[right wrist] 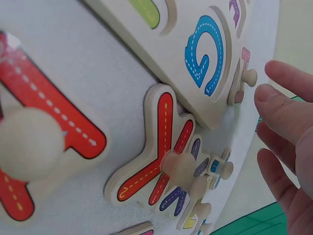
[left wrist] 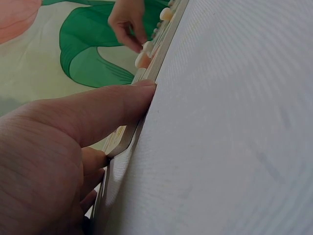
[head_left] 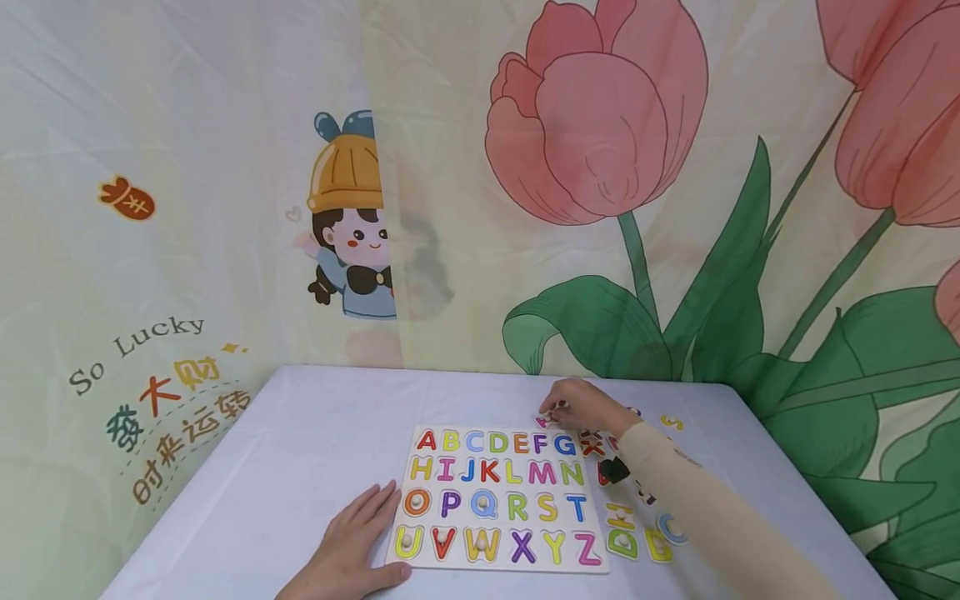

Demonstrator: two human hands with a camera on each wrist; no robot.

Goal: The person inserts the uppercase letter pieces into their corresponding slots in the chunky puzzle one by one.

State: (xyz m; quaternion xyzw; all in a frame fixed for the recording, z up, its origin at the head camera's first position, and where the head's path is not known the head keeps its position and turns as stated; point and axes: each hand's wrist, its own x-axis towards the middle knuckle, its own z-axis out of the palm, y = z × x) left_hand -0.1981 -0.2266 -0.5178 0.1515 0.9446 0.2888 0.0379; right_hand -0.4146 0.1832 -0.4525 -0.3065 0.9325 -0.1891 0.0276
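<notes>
A wooden alphabet puzzle board [head_left: 498, 572] lies on the white table. My left hand [head_left: 352, 537] rests at its lower left corner, fingers straight along the left edge. In the left wrist view, the thumb [left wrist: 115, 105] presses against the board's edge. Beyond the board's upper right, my right hand [head_left: 581, 407] hovers by a pink letter piece [right wrist: 246, 76] with a round knob. A gap shows between its fingers and that knob in the right wrist view. Knobbed pieces, such as the orange O [head_left: 416, 502] and the yellow W [head_left: 482, 546], sit in the board.
Loose knobbed letters lie right of the board, among them a red X [right wrist: 164, 147], a green D [head_left: 622, 544], a yellow B [head_left: 660, 546] and a blue C [head_left: 671, 528]. My right forearm covers some of them. A printed curtain [head_left: 450, 167] hangs behind the table.
</notes>
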